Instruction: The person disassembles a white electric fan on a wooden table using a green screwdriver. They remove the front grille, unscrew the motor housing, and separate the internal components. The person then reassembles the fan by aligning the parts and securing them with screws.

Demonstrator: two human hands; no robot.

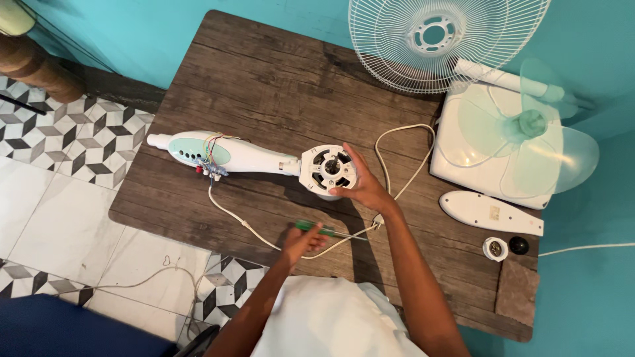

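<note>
A white fan body [245, 157] with a pale green control panel and loose coloured wires lies across the dark wooden table [264, 73]. Its round motor housing [327, 169] faces up. My right hand [362, 185] rests against the housing's right side, fingers spread on it. My left hand [301, 242] is closed on a green-handled screwdriver [321, 230] near the table's front edge. A white power cord [403, 165] loops across the table behind my right hand.
A white wire fan grille [443, 39] lies at the back right. Beside it are a white square base [489, 152] with a translucent green blade [536, 125] on it, a white cover plate [489, 213], a small white cap [495, 248] and a black knob [519, 245]. Patterned floor tiles lie left.
</note>
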